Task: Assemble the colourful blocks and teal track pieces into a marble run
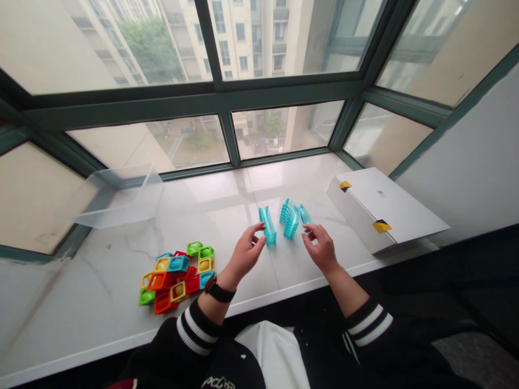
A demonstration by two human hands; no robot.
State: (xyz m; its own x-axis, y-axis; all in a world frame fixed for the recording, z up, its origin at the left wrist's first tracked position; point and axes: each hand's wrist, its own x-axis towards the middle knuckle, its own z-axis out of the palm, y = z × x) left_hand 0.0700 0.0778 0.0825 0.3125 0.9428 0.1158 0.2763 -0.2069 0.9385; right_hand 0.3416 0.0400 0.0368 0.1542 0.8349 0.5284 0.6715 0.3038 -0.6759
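Observation:
Three translucent teal plastic pieces, which look like toy marble-run tracks, sit on the white marble-patterned sill. My left hand (248,249) is beside the straight trough piece (268,227), thumb and fingers apart; whether the fingertips touch it I cannot tell. In the middle is a curved trough piece (290,219) with ribbed edges, between my two hands. A smaller teal piece (305,213) lies just beyond the fingertips of my right hand (321,247), which is loosely curled with a gap between thumb and fingers. Neither hand visibly grips anything.
Several coloured plastic blocks (178,275) are heaped at the left, near my left forearm. A clear plastic bin (121,197) stands at the back left. On the right is a white box (389,208) with yellow-and-black tabs. Windows border the marble-patterned sill (203,205).

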